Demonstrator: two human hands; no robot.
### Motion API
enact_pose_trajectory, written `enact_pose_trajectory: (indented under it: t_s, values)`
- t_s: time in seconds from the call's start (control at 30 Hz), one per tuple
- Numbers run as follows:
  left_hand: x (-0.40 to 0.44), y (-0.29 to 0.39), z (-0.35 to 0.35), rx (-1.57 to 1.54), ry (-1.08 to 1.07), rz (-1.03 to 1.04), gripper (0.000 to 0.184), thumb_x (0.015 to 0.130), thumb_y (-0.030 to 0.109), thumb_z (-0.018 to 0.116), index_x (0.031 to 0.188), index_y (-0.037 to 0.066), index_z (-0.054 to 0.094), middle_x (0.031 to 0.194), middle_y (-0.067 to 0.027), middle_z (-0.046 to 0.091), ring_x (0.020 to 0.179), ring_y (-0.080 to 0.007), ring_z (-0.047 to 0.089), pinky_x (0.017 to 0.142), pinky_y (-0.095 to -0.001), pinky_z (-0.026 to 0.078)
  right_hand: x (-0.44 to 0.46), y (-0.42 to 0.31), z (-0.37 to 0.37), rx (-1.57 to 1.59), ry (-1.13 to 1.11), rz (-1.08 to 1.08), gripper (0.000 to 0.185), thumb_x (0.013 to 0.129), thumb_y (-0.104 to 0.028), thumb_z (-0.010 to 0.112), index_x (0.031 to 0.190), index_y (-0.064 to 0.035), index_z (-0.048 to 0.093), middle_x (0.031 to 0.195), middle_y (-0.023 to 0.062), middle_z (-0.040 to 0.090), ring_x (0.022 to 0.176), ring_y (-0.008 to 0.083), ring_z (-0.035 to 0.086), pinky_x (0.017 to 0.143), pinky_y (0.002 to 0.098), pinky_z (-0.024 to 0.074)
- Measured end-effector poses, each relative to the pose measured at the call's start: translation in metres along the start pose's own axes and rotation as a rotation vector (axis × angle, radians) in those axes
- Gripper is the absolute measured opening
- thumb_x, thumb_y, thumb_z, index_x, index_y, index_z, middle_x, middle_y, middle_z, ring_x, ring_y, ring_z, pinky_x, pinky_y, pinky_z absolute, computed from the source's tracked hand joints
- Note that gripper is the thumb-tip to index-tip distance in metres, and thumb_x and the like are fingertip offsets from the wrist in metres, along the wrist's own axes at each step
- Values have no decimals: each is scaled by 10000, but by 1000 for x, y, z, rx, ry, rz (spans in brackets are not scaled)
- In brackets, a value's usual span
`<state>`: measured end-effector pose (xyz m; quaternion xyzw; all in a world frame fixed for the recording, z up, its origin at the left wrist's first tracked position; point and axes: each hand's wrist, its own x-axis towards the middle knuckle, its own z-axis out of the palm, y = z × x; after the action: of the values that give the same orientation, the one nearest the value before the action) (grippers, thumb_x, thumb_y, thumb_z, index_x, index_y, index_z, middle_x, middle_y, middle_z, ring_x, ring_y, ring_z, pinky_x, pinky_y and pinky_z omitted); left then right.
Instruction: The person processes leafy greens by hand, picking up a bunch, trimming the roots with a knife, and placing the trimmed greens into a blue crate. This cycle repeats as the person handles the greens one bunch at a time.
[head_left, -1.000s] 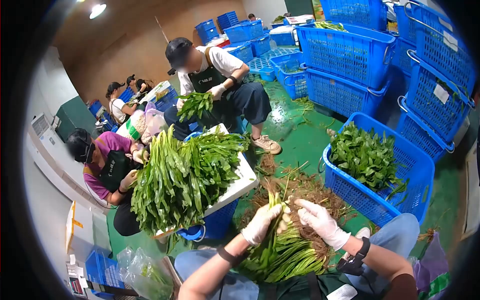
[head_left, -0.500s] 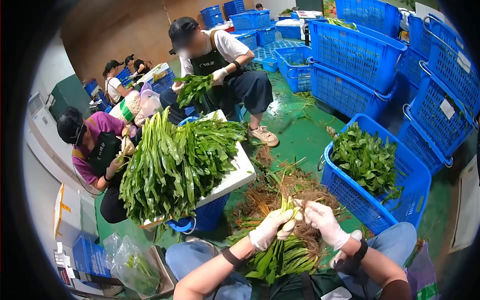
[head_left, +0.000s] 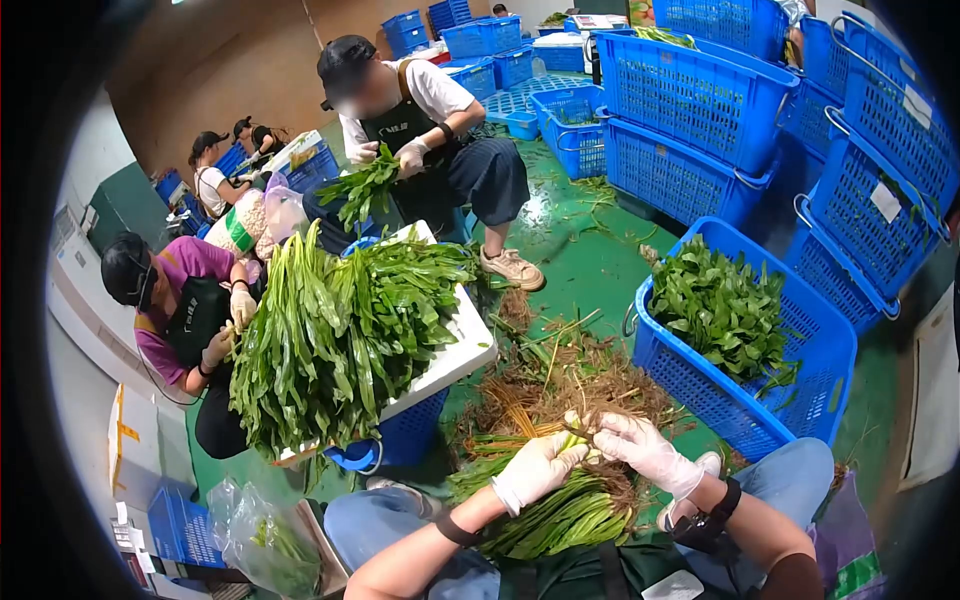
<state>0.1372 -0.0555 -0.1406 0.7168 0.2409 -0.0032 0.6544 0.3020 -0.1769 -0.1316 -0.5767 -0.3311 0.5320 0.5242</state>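
Leaves that hung below the left hand half a second ago no longer show there, and its curled fist has flattened into a pinch nearer the roots. That suggests close finger work at the root end rather than simply holding the bunch up.

Pale stems lie between the two hands, caught by the thumb and fingers of the left, their ends pointing up and toward the right. The right hand is just beside them, fingers bent and drawn together at fine brown roots — whether they are clamped on them I cannot tell.

Just beneath the hands, a heap of green stalks lies between the knees, with loose root litter beyond it on the green floor. To the right, a blue basket holds leafy greens. Ahead and to the left, long leaves droop over a white foam box; past it, a seated co-worker holds a small leafy bunch — well apart from the person's own hands.
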Motion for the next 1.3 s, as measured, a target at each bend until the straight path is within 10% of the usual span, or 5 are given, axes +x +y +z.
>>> enact_pose_trajectory:
  t_s: [0.27, 0.53, 0.77, 1.1, 1.3]
  values:
    - [0, 3, -6, 150, -51, 13, 259, 986, 235, 525, 1174, 70, 596, 764, 6, 562, 659, -93, 476, 639, -270, 443, -2, 6, -14, 12, -98, 1, 215, 936, -210, 617, 999, -5, 622, 813, -29, 579, 752, 45, 506, 682, 228, 437]
    - [-10, 19, -20, -337, -89, -15, 259, 987, 196, 532, 1187, 42, 591, 718, 65, 519, 599, -33, 411, 524, -209, 365, 24, 73, -75, -174, 220, 231, 436, 950, -258, 532, 1334, -52, 539, 771, -55, 553, 656, 43, 441, 591, 196, 379]
    - [0, -5, -9, 563, 98, 83, 369, 953, 414, 496, 1182, 152, 621, 706, -215, 618, 688, -392, 612, 632, -460, 481, 5, 1, -9, 107, -168, 43, 476, 955, -214, 574, 1396, -73, 466, 811, -49, 507, 722, 42, 451, 646, 195, 380]
    - [1, -4, -7, 754, 72, 56, 412, 943, 453, 497, 1221, 170, 612, 643, -182, 600, 613, -366, 603, 573, -441, 465, 16, 10, -16, -5, -184, 116, 407, 955, -302, 563, 1295, -78, 580, 859, -73, 571, 731, 20, 425, 646, 197, 368]
    - [12, -16, -45, 420, 316, 256, 464, 896, 475, 584, 1262, 190, 590, 886, -118, 698, 811, -309, 675, 706, -369, 521, 23, 90, -94, 368, 437, 456, 367, 981, -393, 502, 1222, -128, 586, 709, -69, 441, 526, 38, 306, 445, 185, 244]
